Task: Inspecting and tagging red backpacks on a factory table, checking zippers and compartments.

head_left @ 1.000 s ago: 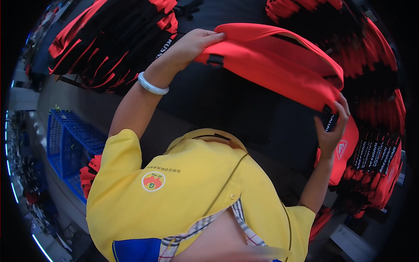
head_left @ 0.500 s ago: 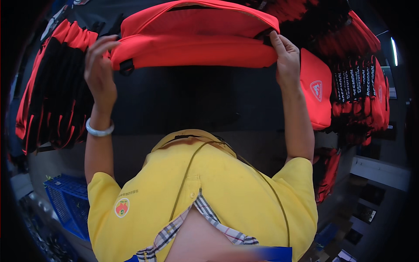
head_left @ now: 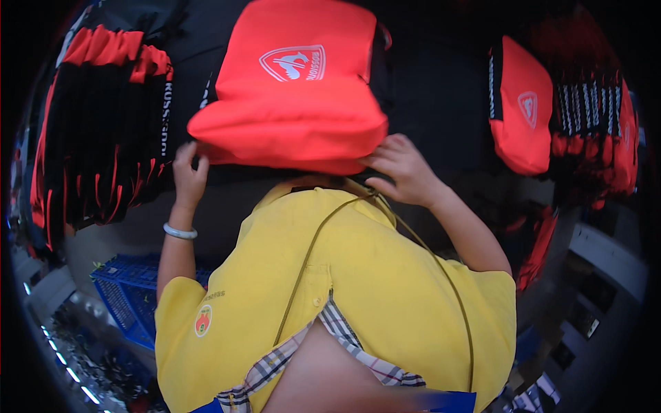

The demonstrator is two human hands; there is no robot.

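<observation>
A red backpack (head_left: 296,110) with black sides and a pale shield emblem lies on the dark table in front of me, its rounded red end toward my body. At its near left corner, my left hand (head_left: 190,175) is closed, with curled fingers and thumb against the fabric. My right hand (head_left: 406,171) grips the near right corner, fingers over the red edge and thumb lower down. Part of each hand's grip is hidden by the bag. The bag's far end runs out of the top of the view.
Several red and black bags (head_left: 110,131) stand packed in a row at left. On the right, one red bag (head_left: 525,107) leans beside another row of bags (head_left: 592,124). A blue plastic crate (head_left: 127,299) is low at left. A cord (head_left: 303,265) hangs over my yellow shirt.
The bag was held up lengthwise with its opening gaping; now it lies emblem side up, nearer to me. Both hands have come down and closer to my body.
</observation>
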